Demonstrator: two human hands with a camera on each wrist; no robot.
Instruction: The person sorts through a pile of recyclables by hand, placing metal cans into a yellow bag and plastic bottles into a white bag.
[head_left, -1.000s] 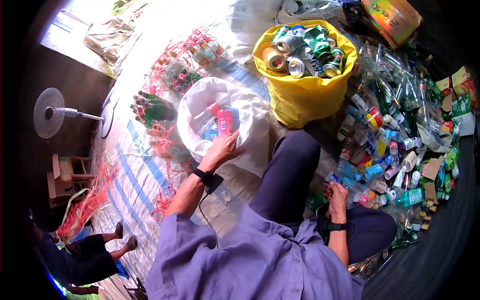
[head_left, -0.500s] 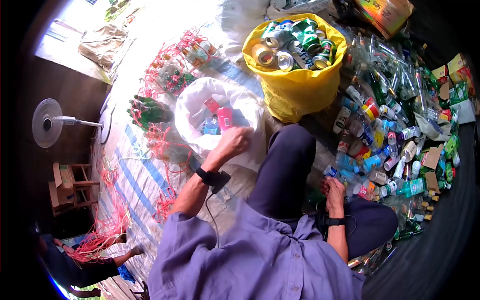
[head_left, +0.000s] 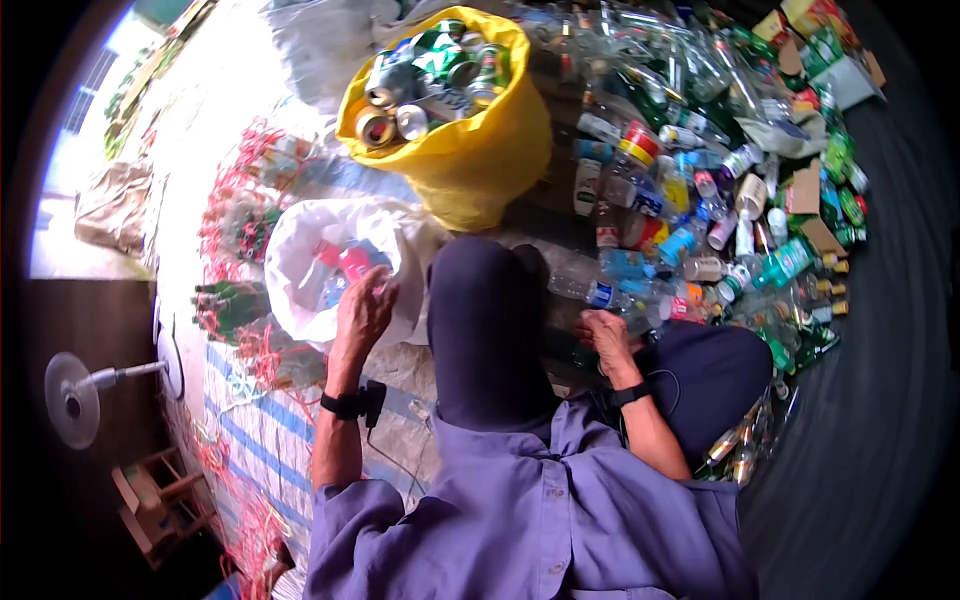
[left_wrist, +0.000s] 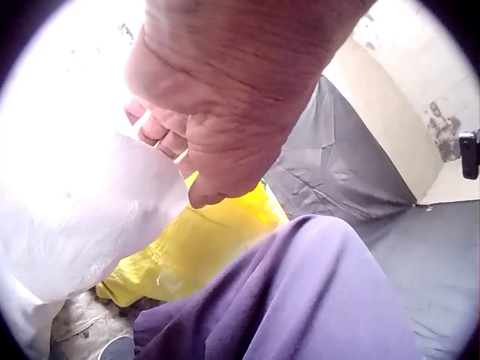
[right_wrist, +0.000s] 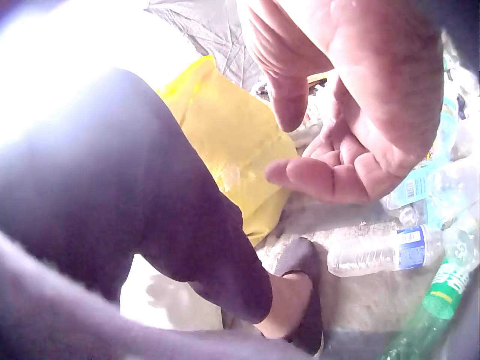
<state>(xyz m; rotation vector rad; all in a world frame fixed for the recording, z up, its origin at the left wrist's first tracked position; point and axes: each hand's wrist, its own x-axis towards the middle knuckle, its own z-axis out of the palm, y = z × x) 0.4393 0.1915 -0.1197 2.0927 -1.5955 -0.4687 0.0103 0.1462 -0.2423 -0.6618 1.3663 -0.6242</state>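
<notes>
In the head view my left hand (head_left: 365, 312) hovers at the near rim of a white sack (head_left: 290, 315). Its fingers are loosely bent with nothing between them, as the left wrist view also shows beside the white sack wall (left_wrist: 97, 202). Inside the sack lie a pink-labelled bottle (head_left: 355, 263) and blue-labelled ones. My right hand (head_left: 607, 340) is held beside the knee, thumb and fingers relaxed and apart, holding nothing. Nearest to it, a clear plastic bottle with a blue label (right_wrist: 375, 253) lies on the ground, close to a green bottle (right_wrist: 442, 294).
A yellow sack (head_left: 480, 165) of crushed cans stands ahead. A large heap of plastic and glass bottles (head_left: 690, 200) spreads to the right. Left are green bottles (head_left: 230, 308) tied with red string, a standing fan (head_left: 75, 400) and a wooden stool (head_left: 165, 500).
The head view has turned, so sacks and bottle heap shift leftward in it. My left hand has drawn back from the pink-labelled bottle to the sack's rim. My right hand stays by the knee.
</notes>
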